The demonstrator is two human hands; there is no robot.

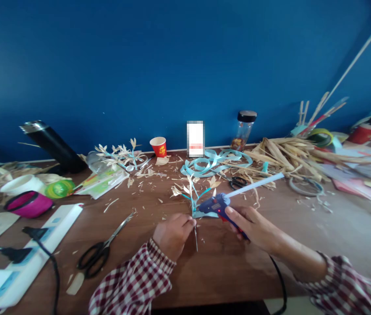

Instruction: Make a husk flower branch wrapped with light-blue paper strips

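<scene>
My left hand (175, 234) pinches the wire stem of a small husk flower branch (190, 192), which stands upright with pale petals and blue-wrapped twigs. A thin end of the stem pokes out below my fingers. In my right hand (251, 225) is a blue hot glue gun (214, 205), its red light lit and a long glue stick (257, 186) coming out of the back. The nozzle is at the blue-wrapped stem just above my left fingers; whether it touches, I cannot tell. A piece of light blue ribbon (206, 215) runs from the stem behind the nozzle.
Black-handled scissors (96, 256) lie left of my left hand, beside a white power strip (59, 223) with plugs. Farther back are a finished-looking husk branch (123, 157), a red paper cup (159, 148), coiled blue ribbon (201, 164), a glass jar (242, 131) and dried husks (280, 153).
</scene>
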